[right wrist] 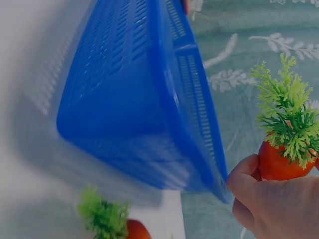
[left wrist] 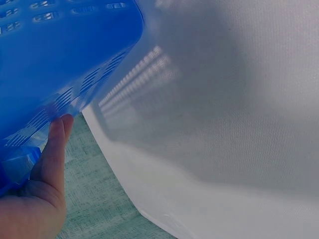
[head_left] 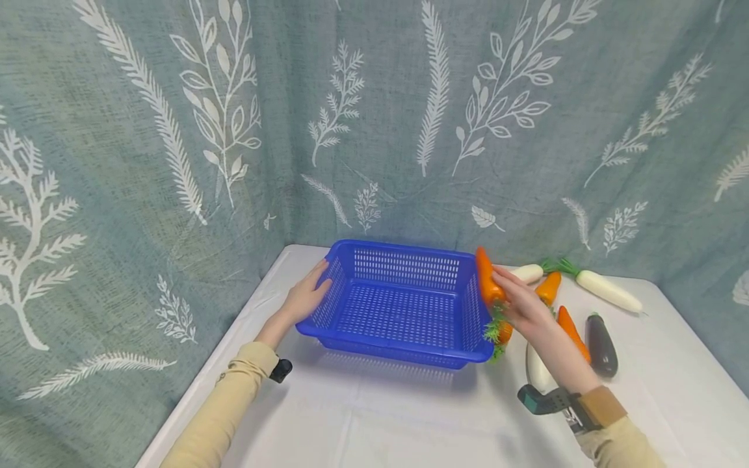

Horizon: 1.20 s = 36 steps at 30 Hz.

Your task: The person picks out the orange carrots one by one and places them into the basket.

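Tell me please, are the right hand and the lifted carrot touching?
Touching: the right wrist view shows the right hand gripping the carrot just below its green leaves.

Soft shadows edge the basket (head_left: 392,348); wrist views look dimmer.

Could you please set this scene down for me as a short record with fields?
left hand: touching the left rim of the blue basket
right hand: holding a carrot near the basket's right rim
held carrot: orange, leafy end nearer the person
right of basket: other carrots, white radishes with green tops, a dark eggplant
partly hidden: a pale vegetable behind the right forearm
surface: white-covered table
backdrop: green-grey curtain with white leaf patterns
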{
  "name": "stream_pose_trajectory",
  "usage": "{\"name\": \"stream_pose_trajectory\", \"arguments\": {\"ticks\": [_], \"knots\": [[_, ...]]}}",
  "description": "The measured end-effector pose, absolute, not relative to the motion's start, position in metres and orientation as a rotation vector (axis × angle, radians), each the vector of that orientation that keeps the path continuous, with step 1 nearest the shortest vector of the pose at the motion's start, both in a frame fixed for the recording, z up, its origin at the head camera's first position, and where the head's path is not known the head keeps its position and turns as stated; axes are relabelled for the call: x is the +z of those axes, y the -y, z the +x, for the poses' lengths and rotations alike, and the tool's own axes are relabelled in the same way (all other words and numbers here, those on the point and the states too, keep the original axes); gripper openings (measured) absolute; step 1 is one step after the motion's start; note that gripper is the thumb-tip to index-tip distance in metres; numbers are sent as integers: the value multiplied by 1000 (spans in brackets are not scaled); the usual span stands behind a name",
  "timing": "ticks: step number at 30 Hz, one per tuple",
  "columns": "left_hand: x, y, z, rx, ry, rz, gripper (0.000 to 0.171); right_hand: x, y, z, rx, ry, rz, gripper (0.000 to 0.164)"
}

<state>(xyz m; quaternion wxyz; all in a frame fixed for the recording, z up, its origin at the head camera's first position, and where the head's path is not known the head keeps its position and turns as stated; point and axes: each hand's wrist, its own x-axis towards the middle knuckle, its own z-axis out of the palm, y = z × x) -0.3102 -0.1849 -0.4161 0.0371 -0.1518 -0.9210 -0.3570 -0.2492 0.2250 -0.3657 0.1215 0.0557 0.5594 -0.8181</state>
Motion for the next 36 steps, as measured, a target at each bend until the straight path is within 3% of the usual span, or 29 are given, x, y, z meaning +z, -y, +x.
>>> {"name": "stream_pose_trajectory", "arguments": {"ticks": [4, 8, 11, 18, 36], "knots": [[-416, 185, -309, -1099, 2832, -460, 52, -365, -215, -252, -2415, -1592, 150, 63], [-416, 186, -308, -1101, 2838, -452, 52, -363, -204, -254, -2470, -1469, 180, 46], [-415, 186, -308, -1101, 2838, -451, 52, -361, -195, -255, -2490, -1423, 195, 42], [-416, 187, -309, -1109, 2843, -453, 52, -366, -179, -259, -2476, -1455, 182, 62], [-415, 186, -310, -1089, 2839, -455, 52, -396, -142, -269, -2546, -1443, 373, 58]]}}
